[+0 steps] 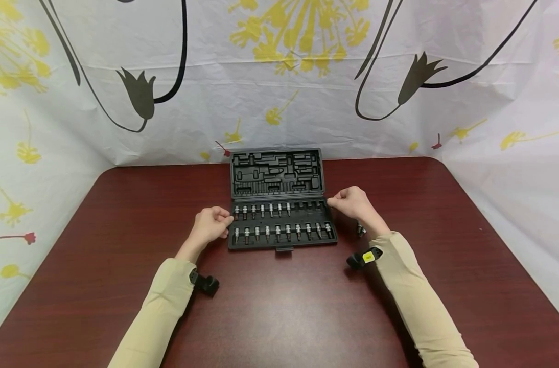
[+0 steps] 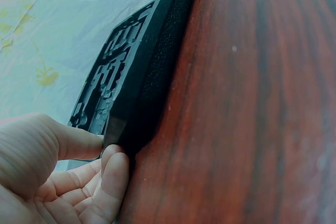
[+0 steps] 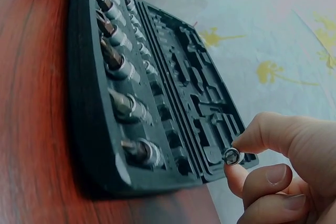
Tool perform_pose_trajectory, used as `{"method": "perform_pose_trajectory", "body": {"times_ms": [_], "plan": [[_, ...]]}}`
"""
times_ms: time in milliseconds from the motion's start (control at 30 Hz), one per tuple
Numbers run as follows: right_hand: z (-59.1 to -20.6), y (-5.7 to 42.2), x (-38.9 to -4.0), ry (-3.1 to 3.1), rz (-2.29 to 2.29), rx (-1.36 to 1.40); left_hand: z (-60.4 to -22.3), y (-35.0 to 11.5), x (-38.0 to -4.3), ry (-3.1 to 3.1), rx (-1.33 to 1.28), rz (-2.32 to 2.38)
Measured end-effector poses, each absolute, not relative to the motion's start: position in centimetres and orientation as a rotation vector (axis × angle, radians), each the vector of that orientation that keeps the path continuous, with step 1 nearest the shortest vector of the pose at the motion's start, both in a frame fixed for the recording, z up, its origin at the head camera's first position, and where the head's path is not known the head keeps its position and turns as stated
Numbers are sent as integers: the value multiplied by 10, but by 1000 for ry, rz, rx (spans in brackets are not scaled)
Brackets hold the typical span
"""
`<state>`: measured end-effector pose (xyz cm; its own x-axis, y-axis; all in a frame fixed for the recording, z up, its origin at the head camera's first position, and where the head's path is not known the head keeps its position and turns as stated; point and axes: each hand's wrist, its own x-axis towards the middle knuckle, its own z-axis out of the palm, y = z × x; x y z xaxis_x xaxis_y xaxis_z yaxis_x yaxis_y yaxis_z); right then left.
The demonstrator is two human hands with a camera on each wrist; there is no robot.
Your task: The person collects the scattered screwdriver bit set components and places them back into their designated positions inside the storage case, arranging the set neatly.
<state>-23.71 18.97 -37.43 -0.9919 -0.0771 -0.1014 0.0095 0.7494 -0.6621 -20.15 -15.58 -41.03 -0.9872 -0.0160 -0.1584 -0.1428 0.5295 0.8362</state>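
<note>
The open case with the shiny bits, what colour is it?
The case is black all over; the head view shows it best.

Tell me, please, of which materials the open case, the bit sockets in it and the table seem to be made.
Case: matte black, probably moulded plastic; its lid has shaped recesses and its outer side a grainy texture.
Bit sockets: apparently metal, with shiny silvery collars and darker tips.
Table: glossy reddish-brown with dark grain and glare; wood or laminate, I cannot tell.

Dark reddish-brown table [image 1: 284, 306], on it an open black case [image 1: 270, 221] and, nearby, small metal pieces [image 1: 360, 229]
</note>
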Motion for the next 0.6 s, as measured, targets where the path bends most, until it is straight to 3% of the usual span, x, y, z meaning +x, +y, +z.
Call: {"method": "perform_pose_trajectory", "body": {"times_ms": [600], "plan": [[-376, 168, -240, 2799, -1115, -37, -412, -156, -202, 2627, -146, 1467]]}}
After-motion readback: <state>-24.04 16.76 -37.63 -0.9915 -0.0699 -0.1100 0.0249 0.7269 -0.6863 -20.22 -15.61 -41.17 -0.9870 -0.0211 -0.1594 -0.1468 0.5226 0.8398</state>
